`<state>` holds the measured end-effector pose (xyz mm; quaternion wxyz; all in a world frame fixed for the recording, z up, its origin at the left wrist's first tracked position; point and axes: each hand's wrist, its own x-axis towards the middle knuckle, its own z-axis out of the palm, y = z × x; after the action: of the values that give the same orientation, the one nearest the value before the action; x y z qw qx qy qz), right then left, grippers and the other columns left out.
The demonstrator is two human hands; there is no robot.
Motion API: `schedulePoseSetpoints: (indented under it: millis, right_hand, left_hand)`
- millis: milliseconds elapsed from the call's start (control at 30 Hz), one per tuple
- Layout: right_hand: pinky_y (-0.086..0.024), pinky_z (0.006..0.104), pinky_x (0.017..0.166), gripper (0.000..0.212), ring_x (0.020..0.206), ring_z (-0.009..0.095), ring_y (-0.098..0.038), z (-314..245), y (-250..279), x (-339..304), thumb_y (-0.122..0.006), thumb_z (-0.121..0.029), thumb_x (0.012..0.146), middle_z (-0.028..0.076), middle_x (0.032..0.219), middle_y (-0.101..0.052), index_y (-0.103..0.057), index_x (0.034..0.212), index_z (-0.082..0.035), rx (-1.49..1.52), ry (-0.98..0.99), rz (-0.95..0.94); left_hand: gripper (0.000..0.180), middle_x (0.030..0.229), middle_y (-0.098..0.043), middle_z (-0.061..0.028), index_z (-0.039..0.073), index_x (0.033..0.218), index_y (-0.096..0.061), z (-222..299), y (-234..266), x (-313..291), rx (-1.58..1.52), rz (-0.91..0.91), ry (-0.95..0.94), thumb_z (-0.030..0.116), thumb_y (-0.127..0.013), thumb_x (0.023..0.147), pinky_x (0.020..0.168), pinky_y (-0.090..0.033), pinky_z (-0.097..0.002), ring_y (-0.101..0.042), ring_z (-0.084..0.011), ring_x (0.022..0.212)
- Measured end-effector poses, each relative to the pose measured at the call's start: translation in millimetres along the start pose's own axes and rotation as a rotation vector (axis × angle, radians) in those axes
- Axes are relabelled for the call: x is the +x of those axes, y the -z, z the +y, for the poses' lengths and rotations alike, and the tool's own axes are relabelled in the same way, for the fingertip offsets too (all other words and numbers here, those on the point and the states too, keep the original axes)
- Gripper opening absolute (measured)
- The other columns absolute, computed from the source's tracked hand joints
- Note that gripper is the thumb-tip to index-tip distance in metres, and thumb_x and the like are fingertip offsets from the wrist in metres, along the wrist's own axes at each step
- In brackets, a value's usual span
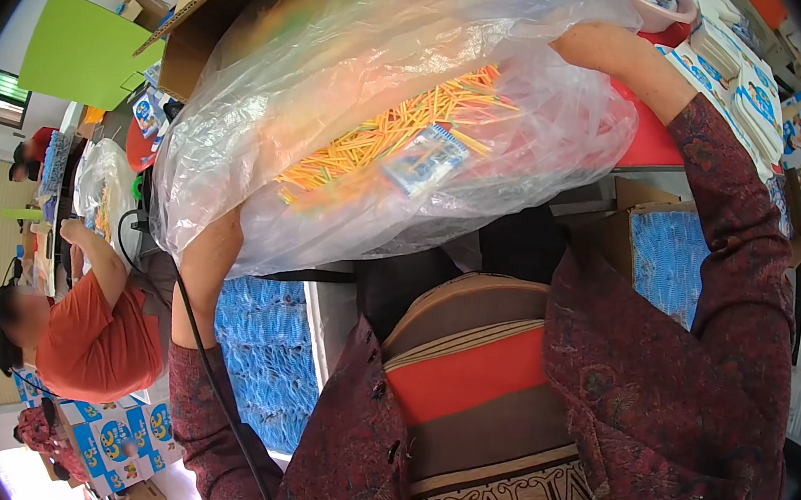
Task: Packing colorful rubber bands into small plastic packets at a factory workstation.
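Note:
A large clear plastic bag (547, 153) is spread before me, its upper layer raised. Many thin yellow and orange sticks (383, 136) lie in it. On top of them rests a small clear packet with blue print (425, 160). My left hand (223, 222) reaches under the plastic at the bag's near left side, and the film covers its fingers. At the far right of the bag, my right hand (583, 45) goes in behind the lifted plastic, with its fingers hidden too. Whether either hand grips the film cannot be made out.
A cardboard box (207, 0) stands behind the bag at left. Boxes of bundled blue items (267, 363) (667, 263) sit below on both sides. White printed packs (744, 91) are stacked at right. A person in red (103, 341) works at left; a black cable (204, 351) crosses my left arm.

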<state>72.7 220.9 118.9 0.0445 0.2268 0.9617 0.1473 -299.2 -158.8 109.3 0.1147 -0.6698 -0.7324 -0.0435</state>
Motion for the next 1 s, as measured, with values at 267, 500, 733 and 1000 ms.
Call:
schedulePoseSetpoints:
  millis: [267, 500, 733, 1000]
  right_hand:
    - [-0.052, 0.0435, 0.073, 0.027, 0.087, 0.034, -0.065, -12, 18, 20, -0.053, -0.022, 0.091, 0.016, 0.096, -0.066, -0.061, 0.109, -0.004, 0.094, 0.11, 0.455]
    - [-0.05, 0.0425, 0.08, 0.027, 0.094, 0.033, -0.062, -28, 80, 73, -0.055, -0.018, 0.088, 0.017, 0.101, -0.065, -0.061, 0.108, -0.003, 0.143, 0.004, 0.498]
    - [-0.047, 0.0413, 0.087, 0.027, 0.101, 0.033, -0.059, -36, 124, 128, -0.057, -0.014, 0.084, 0.018, 0.106, -0.063, -0.061, 0.108, -0.001, 0.237, -0.106, 0.49]
    - [-0.048, 0.0411, 0.081, 0.02, 0.091, 0.034, -0.061, -19, 135, 134, -0.057, -0.012, 0.083, 0.018, 0.093, -0.064, -0.062, 0.098, -0.001, 0.195, 0.213, 1.376]
  left_hand:
    - [0.029, 0.112, -0.06, -0.0209, 0.001, 0.116, -0.059, 18, 7, 13, -0.046, 0.208, 0.122, 0.007, -0.056, 0.088, 0.088, -0.045, -0.0421, -0.058, -0.0367, 0.099]
    - [0.032, 0.117, -0.06, -0.0192, -0.005, 0.117, -0.056, 48, 15, 64, -0.805, 0.427, 0.497, 0.011, -0.06, 0.089, 0.092, -0.043, -0.037, -0.058, -0.0293, 0.104]
    - [0.042, 0.123, -0.058, -0.0192, -0.005, 0.122, -0.053, 22, 18, 123, -0.658, 0.822, 0.303, 0.019, -0.062, 0.09, 0.098, -0.038, -0.0378, -0.054, -0.0306, 0.113]
    - [0.045, 0.127, -0.055, -0.0198, -0.003, 0.126, -0.053, -3, 52, 145, -0.21, 0.927, 0.327, 0.028, -0.057, 0.092, 0.101, -0.036, -0.0384, -0.051, -0.0347, 0.118]
